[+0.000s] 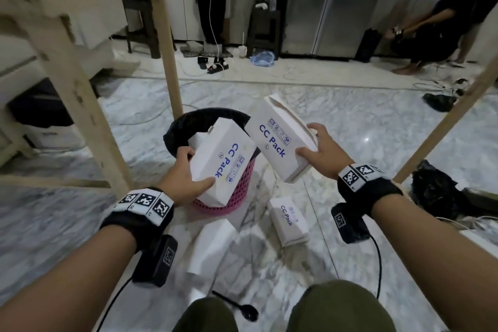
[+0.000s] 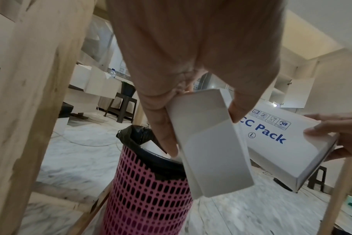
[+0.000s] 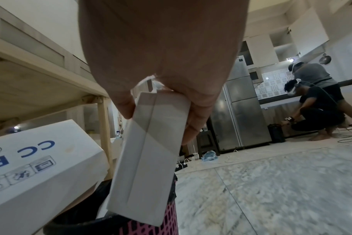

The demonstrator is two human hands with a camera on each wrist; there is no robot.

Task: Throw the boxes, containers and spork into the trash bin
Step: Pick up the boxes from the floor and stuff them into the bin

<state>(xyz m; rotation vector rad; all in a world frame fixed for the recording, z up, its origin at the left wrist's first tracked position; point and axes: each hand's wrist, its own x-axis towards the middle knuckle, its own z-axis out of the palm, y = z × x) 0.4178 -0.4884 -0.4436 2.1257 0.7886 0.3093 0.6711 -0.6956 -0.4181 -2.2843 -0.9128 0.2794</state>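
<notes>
Two boxes held over the bin.

The left box is gripped by the left hand above the bin (pink mesh, black liner), its far end tipped into the opening. The right box is clasped by the right hand just right of the rim. A third box and a spork are left on the near floor.

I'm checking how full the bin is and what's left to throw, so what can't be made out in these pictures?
- Bin contents: head view, the left-hand box covers the opening; wrist views look from below the rim.
- Blank white item on the floor: head view, motion blur; box or container unclear.
- Spork: head view, its head partly hidden by the knee.
- Whether either held box is empty: both are closed.
</notes>
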